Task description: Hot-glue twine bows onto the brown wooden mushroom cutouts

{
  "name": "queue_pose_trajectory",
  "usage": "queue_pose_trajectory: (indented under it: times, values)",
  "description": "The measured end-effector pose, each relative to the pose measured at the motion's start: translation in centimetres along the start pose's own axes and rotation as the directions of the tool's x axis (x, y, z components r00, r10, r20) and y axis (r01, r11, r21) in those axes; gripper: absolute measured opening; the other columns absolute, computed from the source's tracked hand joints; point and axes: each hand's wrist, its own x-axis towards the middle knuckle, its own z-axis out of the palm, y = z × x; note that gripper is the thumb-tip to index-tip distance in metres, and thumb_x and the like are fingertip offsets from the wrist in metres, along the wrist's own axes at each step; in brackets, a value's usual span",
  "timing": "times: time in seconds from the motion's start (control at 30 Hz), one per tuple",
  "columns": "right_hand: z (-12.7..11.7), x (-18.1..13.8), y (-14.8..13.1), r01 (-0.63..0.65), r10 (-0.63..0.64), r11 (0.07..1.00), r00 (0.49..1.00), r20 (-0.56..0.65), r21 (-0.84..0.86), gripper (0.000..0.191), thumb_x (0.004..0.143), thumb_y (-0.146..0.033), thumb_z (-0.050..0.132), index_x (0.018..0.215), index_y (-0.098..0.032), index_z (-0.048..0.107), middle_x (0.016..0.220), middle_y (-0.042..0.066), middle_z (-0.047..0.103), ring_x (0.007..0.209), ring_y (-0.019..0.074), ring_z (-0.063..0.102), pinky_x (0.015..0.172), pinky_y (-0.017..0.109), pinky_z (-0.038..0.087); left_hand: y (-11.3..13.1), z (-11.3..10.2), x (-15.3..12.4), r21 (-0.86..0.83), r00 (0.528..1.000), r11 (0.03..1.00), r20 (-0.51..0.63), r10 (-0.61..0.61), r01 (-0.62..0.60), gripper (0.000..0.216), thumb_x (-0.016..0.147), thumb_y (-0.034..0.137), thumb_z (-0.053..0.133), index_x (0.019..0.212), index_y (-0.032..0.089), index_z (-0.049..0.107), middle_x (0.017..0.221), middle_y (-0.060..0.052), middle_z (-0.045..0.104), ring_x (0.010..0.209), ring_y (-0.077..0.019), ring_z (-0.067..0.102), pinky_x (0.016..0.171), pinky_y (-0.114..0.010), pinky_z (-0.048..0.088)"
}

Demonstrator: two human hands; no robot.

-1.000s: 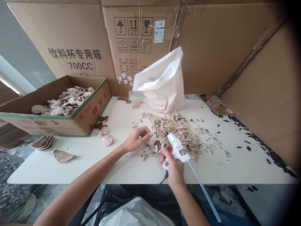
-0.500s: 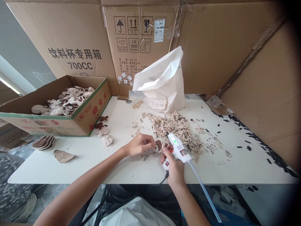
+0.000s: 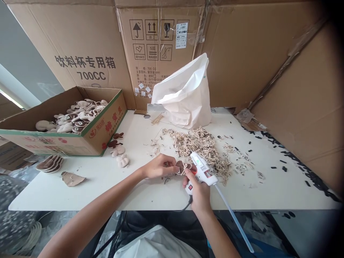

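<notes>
White glue gun [image 3: 202, 168] in right hand [image 3: 197, 193], left [image 3: 158, 166] seemingly pinching bow [image 3: 183, 167]; carton [image 3: 64, 57] reads 700CC.

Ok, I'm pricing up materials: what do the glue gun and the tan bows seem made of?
The glue gun looks like glossy white moulded plastic, judging by its smooth, seamed shell. The tan bows look like matte twisted paper cord or raffia, with a fibrous surface; the exact fibre is too small to tell.

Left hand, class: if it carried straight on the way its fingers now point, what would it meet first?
The left hand would first meet the brown piece with a twine bow at its fingertips, possibly already touching; depth is hard to judge. The hot glue gun, held in the right hand, lies just beyond.
</notes>
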Motion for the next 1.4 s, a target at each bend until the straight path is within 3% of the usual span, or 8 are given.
queue_pose_trajectory:
  times: [0.7,0.93,1.4]
  values:
    - [-0.16,0.06,0.07,0.007,-0.007,1.0,1.0,0.024,-0.016,0.045,0.072,-0.049,0.091,0.096,-0.018,0.068,0.051,-0.003,0.06,0.043,0.0116,0.048,0.042,0.021,0.035,0.24,0.14,0.0,0.023,1.0,1.0,-0.011,-0.016,0.016,0.029,0.089,0.04,0.067,0.075,0.015,0.063,0.067,0.001,0.051,0.062,-0.0109,0.042,0.057,-0.024,0.033]
    - [-0.12,-0.04,-0.11,0.016,-0.016,1.0,0.999,0.028,-0.004,0.045,0.072,-0.049,0.09,0.098,-0.019,0.069,0.058,-0.003,0.061,0.045,0.0136,0.052,0.044,0.025,0.042,-0.17,0.09,0.12,-0.04,1.0,0.999,0.0,-0.013,0.013,0.033,0.094,0.047,0.062,0.085,0.015,0.065,0.073,-0.002,0.059,0.065,-0.0128,0.047,0.059,-0.024,0.036]
    - [0.01,-0.15,-0.45,-0.006,0.006,1.0,1.0,0.023,0.019,0.044,0.072,-0.046,0.092,0.097,-0.019,0.069,0.054,-0.003,0.061,0.045,0.0123,0.051,0.044,0.022,0.039,-0.06,0.72,0.04,-0.064,1.0,0.998,-0.007,0.027,-0.027,0.04,0.099,0.05,0.055,0.079,0.016,0.057,0.069,0.002,0.05,0.063,-0.0114,0.04,0.06,-0.024,0.034]
